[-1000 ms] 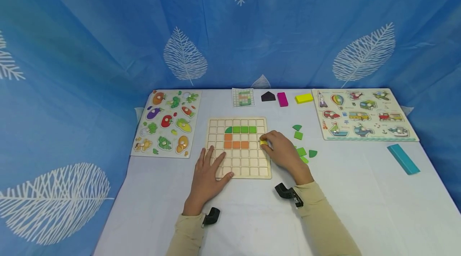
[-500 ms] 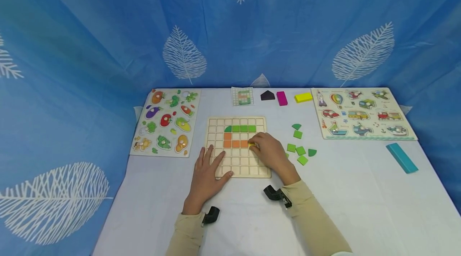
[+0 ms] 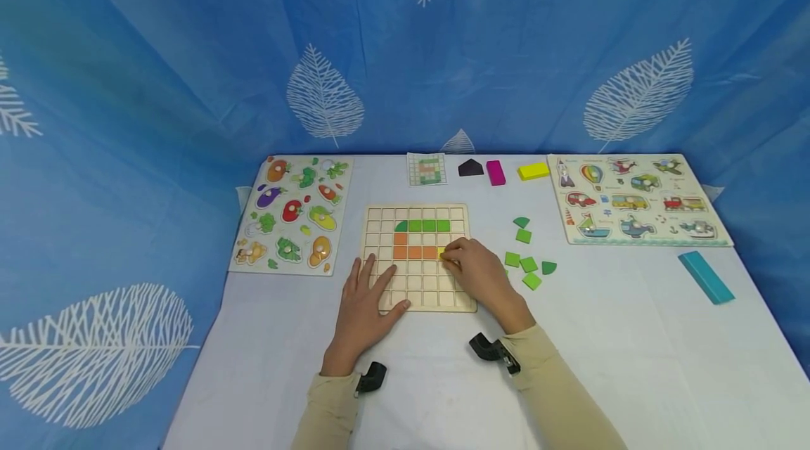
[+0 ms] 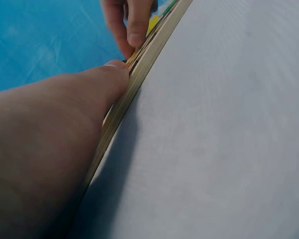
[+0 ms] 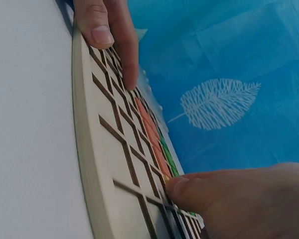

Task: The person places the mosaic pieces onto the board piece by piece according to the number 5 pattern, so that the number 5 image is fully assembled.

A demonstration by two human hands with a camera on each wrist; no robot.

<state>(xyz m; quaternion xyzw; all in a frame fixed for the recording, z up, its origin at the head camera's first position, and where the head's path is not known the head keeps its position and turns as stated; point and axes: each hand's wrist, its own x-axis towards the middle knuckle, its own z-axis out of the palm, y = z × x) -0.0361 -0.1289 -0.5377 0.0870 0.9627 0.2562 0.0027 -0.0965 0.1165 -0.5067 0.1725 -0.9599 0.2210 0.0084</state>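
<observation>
A wooden grid board (image 3: pixel 380 214) lies in the middle of the white table, with a row of green tiles (image 3: pixel 422 226) and orange tiles (image 3: pixel 414 252) set in its cells. My left hand (image 3: pixel 368 299) lies flat on the board's lower left corner, fingers spread. My right hand (image 3: pixel 471 268) pinches a small yellow tile (image 3: pixel 442 252) at the right end of the orange row. The right wrist view shows the board's cells (image 5: pixel 114 149) edge-on, with my right thumb tip (image 5: pixel 187 191) down on the grid. The left wrist view shows the board edge (image 4: pixel 139 79).
Loose green tiles (image 3: pixel 526 264) lie right of the board. A pattern card (image 3: pixel 427 169), a dark block (image 3: pixel 471 168), a magenta block (image 3: pixel 496 173) and a yellow block (image 3: pixel 534 171) sit behind. Peg puzzles (image 3: pixel 293 214) (image 3: pixel 635 198) flank the board; a teal bar (image 3: pixel 706 277) lies far right.
My right hand has carried the yellow tile left from the board's right edge to the end of the orange row. The left hand has stayed put.
</observation>
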